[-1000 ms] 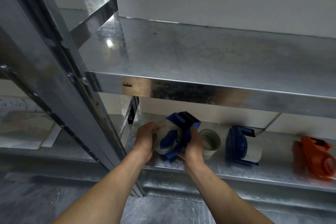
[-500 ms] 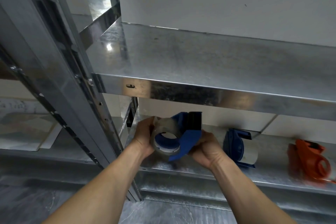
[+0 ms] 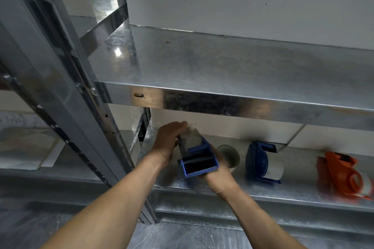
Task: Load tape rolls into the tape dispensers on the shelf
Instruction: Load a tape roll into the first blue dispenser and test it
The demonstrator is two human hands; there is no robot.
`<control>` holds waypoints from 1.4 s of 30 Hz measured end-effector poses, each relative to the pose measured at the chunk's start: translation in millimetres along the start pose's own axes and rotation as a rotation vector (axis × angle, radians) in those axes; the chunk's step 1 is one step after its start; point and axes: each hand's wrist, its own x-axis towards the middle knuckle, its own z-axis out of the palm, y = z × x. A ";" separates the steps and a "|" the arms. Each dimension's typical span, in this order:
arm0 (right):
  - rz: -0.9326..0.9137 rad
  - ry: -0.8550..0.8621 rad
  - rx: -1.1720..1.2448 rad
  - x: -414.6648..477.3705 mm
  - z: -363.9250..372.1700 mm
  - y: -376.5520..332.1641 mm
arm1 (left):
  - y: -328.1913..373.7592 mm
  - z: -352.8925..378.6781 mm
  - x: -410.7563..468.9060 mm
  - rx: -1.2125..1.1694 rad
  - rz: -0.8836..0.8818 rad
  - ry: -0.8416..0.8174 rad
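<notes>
left hand (image 3: 169, 142) clasps a clear tape roll (image 3: 191, 135) in a blue dispenser (image 3: 199, 163) gripped by right hand (image 3: 219, 177).

The galvanised lower shelf (image 3: 293, 190) carries a loose clear tape roll (image 3: 229, 156) left of its middle, with a blue tape dispenser (image 3: 261, 162) just beside it holding a roll. An orange tape dispenser (image 3: 342, 176) lies towards the right end, near the front edge. On the upper shelf (image 3: 222, 66) a large white box (image 3: 242, 2) stands along the back.
</notes>
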 end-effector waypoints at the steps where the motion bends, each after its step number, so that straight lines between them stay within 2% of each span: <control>1: -0.035 0.017 -0.075 -0.4 3.0 0.3 | 0.7 0.6 -1.2 0.004 0.043 -0.023; 4: -0.064 0.051 -0.202 -1.8 12.6 1.7 | 5.7 -1.5 -3.5 0.044 0.135 -0.062; 11: 0.084 0.043 -0.142 0.0 16.0 18.6 | 7.7 -7.0 -6.0 0.248 0.178 -0.096; 15: 0.084 0.042 -0.131 -1.9 17.4 17.2 | 6.9 -8.2 -4.2 0.355 0.189 -0.082; 23: 0.001 0.108 -0.230 -4.9 14.0 15.5 | 14.2 -4.5 -2.1 0.353 0.221 -0.098; 29: -0.036 0.082 -0.208 -3.9 18.8 12.2 | 16.1 -4.8 -2.9 0.396 0.251 -0.153; 42: -0.092 0.090 -0.355 0.8 22.3 14.7 | 14.0 -9.9 1.5 0.524 0.273 -0.233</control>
